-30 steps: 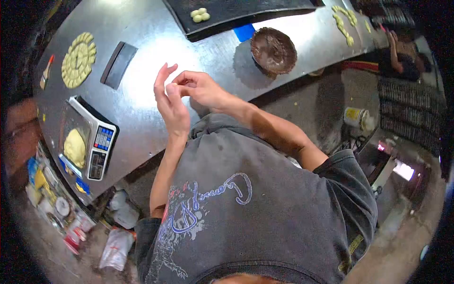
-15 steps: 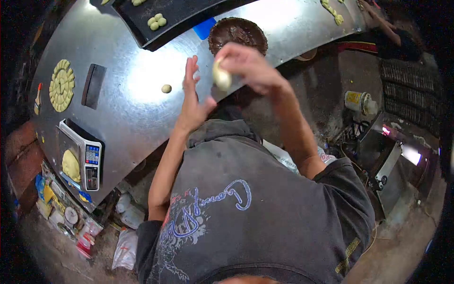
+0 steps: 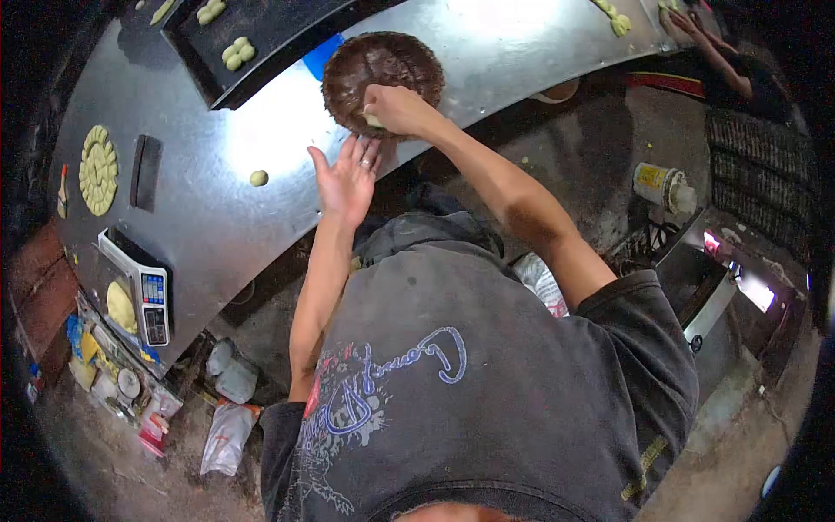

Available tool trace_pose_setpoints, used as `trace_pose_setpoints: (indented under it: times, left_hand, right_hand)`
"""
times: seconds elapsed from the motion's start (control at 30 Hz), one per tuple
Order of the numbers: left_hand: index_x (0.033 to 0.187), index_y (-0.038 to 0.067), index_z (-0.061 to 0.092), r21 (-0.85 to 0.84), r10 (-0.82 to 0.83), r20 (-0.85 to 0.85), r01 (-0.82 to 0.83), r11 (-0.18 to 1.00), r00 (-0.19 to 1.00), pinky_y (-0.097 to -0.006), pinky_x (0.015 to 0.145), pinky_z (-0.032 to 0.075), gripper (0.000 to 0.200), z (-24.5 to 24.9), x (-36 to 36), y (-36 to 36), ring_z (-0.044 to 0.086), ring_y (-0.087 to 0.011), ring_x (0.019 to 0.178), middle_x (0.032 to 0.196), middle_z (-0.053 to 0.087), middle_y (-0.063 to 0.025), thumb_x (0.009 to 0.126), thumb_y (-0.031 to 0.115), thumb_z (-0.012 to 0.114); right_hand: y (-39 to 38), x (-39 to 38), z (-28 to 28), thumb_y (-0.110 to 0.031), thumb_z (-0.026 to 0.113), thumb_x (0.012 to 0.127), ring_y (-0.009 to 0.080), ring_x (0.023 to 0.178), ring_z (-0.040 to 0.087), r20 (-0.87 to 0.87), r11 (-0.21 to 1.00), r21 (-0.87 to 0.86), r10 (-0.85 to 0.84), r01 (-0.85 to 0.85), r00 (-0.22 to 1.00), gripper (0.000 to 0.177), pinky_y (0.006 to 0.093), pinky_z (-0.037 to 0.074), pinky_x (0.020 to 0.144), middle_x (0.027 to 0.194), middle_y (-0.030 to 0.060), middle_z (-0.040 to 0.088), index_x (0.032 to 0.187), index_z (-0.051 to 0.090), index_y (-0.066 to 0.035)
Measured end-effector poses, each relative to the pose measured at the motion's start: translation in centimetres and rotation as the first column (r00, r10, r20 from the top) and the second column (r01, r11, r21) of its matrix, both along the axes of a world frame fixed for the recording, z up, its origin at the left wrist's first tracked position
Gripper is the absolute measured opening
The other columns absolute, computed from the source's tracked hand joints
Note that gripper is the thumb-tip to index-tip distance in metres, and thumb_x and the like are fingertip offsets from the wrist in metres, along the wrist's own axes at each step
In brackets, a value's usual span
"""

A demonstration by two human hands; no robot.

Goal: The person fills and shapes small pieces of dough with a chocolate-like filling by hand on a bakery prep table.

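Note:
My right hand (image 3: 398, 110) is closed around a piece of pale dough (image 3: 372, 119), reaching over the near side of a round bowl (image 3: 439, 80) of glossy dark brown filling. Most of the dough is hidden by the fingers. Just below that bowl, my left hand (image 3: 345, 184) is open with fingers spread, a ring on one finger, its fingertips right at the bowl's near rim. A small dough ball (image 3: 258, 178) sits on the metal table to the left of that hand.
A dark tray (image 3: 261, 65) with dough balls stands at the back, beside a blue object (image 3: 323, 57). Leftward on the metal table (image 3: 204, 235) are a round patterned dough (image 3: 98, 170), a dark scraper-like bar (image 3: 144, 171), a brush (image 3: 63, 191) and a scale (image 3: 155, 296). Another person's arm (image 3: 718, 56) is far right.
My right hand has moved left and down to the bowl with the dough. My left hand has turned, its fingers now spread by the rim. The view has shifted.

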State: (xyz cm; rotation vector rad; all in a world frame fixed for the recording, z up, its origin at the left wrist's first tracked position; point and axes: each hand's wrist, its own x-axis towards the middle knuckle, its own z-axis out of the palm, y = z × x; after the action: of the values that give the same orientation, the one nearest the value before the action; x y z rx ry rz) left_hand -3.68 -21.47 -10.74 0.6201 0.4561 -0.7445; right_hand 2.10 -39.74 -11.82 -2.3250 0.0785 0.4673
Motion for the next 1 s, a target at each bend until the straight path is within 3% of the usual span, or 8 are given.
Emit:
trace_pose_setpoints:
  times: [0.2,0.27,0.37,0.5,0.6,0.73,0.87,1.0]
  left_hand:
    - [0.158,-0.004,0.008,-0.043,0.128,-0.057,-0.130,0.991,0.990,-0.0437,0.126,0.015,0.112,0.0,0.4,-1.2,0.015,-0.0338,0.154,0.166,0.013,-0.0217,0.091,0.083,0.026]
    - [0.158,-0.004,0.014,-0.048,0.172,-0.095,-0.177,0.983,0.981,-0.0427,0.125,0.017,0.108,-0.8,0.4,-1.0,0.018,-0.0335,0.153,0.165,0.018,-0.0198,0.093,0.081,0.030]
    - [0.155,0.006,0.033,0.454,0.084,0.047,-0.097,0.886,0.995,-0.0406,0.120,0.025,0.077,-0.4,0.6,-0.2,0.036,-0.0280,0.142,0.157,0.037,-0.0149,0.104,0.063,0.033]
    - [0.142,0.005,0.055,0.613,-0.247,0.631,-0.277,0.740,0.736,-0.0295,0.101,0.041,0.046,5.7,-0.1,2.9,0.054,-0.0128,0.116,0.130,0.062,-0.0043,0.107,0.035,0.052]
    - [0.134,0.000,0.062,0.623,-0.190,0.671,-0.405,0.669,0.717,-0.0264,0.094,0.048,0.035,9.3,-0.9,5.1,0.061,-0.0114,0.105,0.122,0.067,-0.0065,0.104,0.019,0.059]
    - [0.131,0.001,0.064,0.576,0.050,0.700,-0.605,0.549,0.712,-0.0262,0.086,0.053,0.033,9.6,-1.0,9.6,0.064,-0.0110,0.100,0.119,0.068,-0.0071,0.102,0.016,0.062]
    - [0.129,0.004,0.066,0.560,0.126,0.688,-0.634,0.533,0.714,-0.0253,0.082,0.054,0.033,10.6,-1.1,14.9,0.064,-0.0108,0.096,0.118,0.067,-0.0056,0.102,0.022,0.063]
    - [0.119,0.008,0.073,0.527,-0.023,0.784,-0.646,0.552,0.621,-0.0316,0.093,0.048,0.027,10.5,-1.1,20.8,0.058,-0.0155,0.110,0.116,0.065,-0.0035,0.100,0.026,0.065]
  right_hand:
    - [-1.7,1.1,4.4,-0.029,0.060,0.101,0.0109,0.082,0.059,-0.335,0.844,0.501,-0.015,0.192,0.942,0.021,0.0320,0.051,0.071,0.092,-0.0008,0.064,0.107,0.065,-0.009]
    - [-0.7,0.2,6.7,-0.030,0.056,0.103,0.0085,0.082,0.057,-0.416,0.611,0.702,-0.066,0.366,0.907,0.021,0.0294,0.050,0.073,0.089,-0.0030,0.061,0.110,0.063,-0.011]
    - [-0.7,0.1,6.8,-0.045,0.049,0.105,0.0166,0.095,0.063,-0.515,0.195,0.846,0.066,0.496,0.854,0.039,0.0340,0.050,0.089,0.100,0.0028,0.067,0.116,0.061,-0.010]
    - [2.4,-1.4,8.9,-0.057,0.044,0.103,0.0258,0.108,0.065,-0.466,-0.269,0.807,0.257,0.525,0.847,0.054,0.0408,0.048,0.100,0.117,0.0126,0.069,0.122,0.058,-0.009]
    - [6.3,-2.0,9.3,-0.041,0.052,0.105,0.0254,0.116,0.061,-0.427,-0.313,0.790,0.336,0.527,0.840,0.043,0.0416,0.042,0.107,0.123,0.0109,0.065,0.132,0.053,-0.009]
    - [13.1,-2.5,12.2,0.000,0.066,0.092,0.0210,0.112,0.061,-0.322,0.051,0.947,0.081,0.318,0.943,0.043,0.0358,0.050,0.099,0.126,0.0096,0.060,0.133,0.053,-0.003]
    - [18.5,-2.4,13.5,-0.015,0.069,0.097,0.0121,0.082,0.064,0.132,0.671,0.723,0.098,-0.163,0.987,0.029,0.0279,0.053,0.076,0.094,0.0061,0.065,0.122,0.061,-0.003]
    - [21.6,-0.8,13.8,-0.024,0.063,0.102,0.0081,0.069,0.059,-0.334,0.539,0.833,0.312,0.124,0.889,0.020,0.0240,0.049,0.064,0.079,0.0013,0.063,0.109,0.065,-0.005]
